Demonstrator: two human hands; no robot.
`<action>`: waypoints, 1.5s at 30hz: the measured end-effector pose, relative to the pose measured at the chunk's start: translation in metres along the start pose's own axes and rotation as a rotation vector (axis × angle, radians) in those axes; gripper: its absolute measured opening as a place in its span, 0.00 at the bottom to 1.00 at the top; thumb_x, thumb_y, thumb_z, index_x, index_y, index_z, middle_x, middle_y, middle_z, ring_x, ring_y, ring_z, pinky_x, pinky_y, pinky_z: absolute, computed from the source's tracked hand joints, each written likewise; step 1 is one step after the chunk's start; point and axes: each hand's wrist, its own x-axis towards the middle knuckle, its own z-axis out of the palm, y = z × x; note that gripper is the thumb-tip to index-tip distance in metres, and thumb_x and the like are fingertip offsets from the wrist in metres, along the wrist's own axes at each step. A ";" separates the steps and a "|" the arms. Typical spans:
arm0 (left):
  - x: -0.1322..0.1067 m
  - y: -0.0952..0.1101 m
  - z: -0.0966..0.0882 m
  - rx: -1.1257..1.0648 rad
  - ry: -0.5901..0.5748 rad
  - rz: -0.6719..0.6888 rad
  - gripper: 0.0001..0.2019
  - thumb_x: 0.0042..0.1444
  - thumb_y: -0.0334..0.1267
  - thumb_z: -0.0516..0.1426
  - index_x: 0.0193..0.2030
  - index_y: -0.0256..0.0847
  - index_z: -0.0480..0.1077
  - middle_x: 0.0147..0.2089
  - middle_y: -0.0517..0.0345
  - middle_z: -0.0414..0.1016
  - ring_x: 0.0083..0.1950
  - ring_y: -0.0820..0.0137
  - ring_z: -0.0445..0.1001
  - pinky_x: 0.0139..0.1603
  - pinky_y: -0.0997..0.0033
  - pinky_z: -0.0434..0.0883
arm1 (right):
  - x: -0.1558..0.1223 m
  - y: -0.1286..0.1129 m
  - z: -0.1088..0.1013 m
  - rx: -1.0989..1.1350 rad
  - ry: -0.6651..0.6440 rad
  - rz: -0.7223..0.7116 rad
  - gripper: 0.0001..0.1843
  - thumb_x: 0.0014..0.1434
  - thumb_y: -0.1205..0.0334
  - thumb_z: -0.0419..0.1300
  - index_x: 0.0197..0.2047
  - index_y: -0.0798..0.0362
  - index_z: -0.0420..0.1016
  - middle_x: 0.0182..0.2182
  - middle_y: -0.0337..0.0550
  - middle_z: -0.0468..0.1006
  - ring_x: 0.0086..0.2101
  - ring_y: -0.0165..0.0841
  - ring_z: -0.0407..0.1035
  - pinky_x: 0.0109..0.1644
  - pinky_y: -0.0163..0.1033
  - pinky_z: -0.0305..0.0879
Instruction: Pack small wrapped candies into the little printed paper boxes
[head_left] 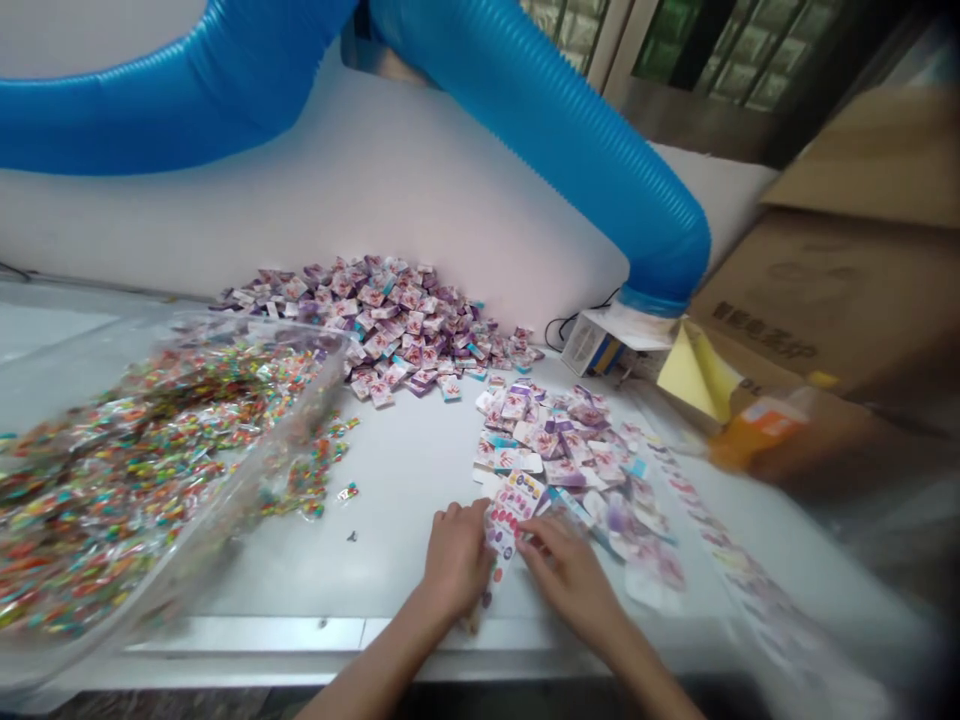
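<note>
Near the front edge of the table, my left hand [459,552] is closed on the left side of a white printed card sheet [504,518] covered in pink, purple and yellow spots. The fingers of my right hand [564,572] pinch the right edge of the same sheet. The sheet stands tilted between both hands, its narrow lower end pointing down toward me. Just beyond it lie loose flat cartons [551,440], white and purple with flower prints. Some of my left fingers are hidden behind the wrist.
A clear plastic bin [300,410] on the left holds many small colourful wrapped packets, with several spilled packets [315,470] beside it. A heap of small boxes [405,320] rests against the wall. Blue ducting [555,130] hangs above; cardboard boxes [825,300] stand at right.
</note>
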 end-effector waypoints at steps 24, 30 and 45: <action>-0.047 0.004 -0.002 0.083 -0.121 -0.040 0.09 0.55 0.31 0.49 0.35 0.41 0.71 0.36 0.50 0.73 0.41 0.60 0.69 0.40 0.64 0.63 | -0.041 0.004 0.051 -0.368 0.136 -0.165 0.24 0.58 0.56 0.58 0.56 0.57 0.66 0.55 0.60 0.68 0.54 0.50 0.61 0.52 0.55 0.61; -0.061 -0.004 -0.006 -0.126 0.059 -0.090 0.11 0.54 0.33 0.51 0.44 0.40 0.69 0.43 0.48 0.72 0.48 0.59 0.67 0.48 0.62 0.64 | -0.041 -0.012 0.055 -0.081 0.100 -0.131 0.12 0.61 0.67 0.52 0.43 0.51 0.75 0.43 0.48 0.77 0.42 0.43 0.68 0.48 0.51 0.63; -0.053 0.003 -0.054 -0.888 -0.125 -0.072 0.12 0.52 0.46 0.58 0.36 0.40 0.67 0.34 0.59 0.70 0.38 0.68 0.68 0.40 0.71 0.63 | 0.009 -0.057 -0.020 0.421 -0.075 -0.147 0.10 0.64 0.63 0.53 0.36 0.51 0.76 0.34 0.42 0.75 0.38 0.32 0.69 0.44 0.35 0.63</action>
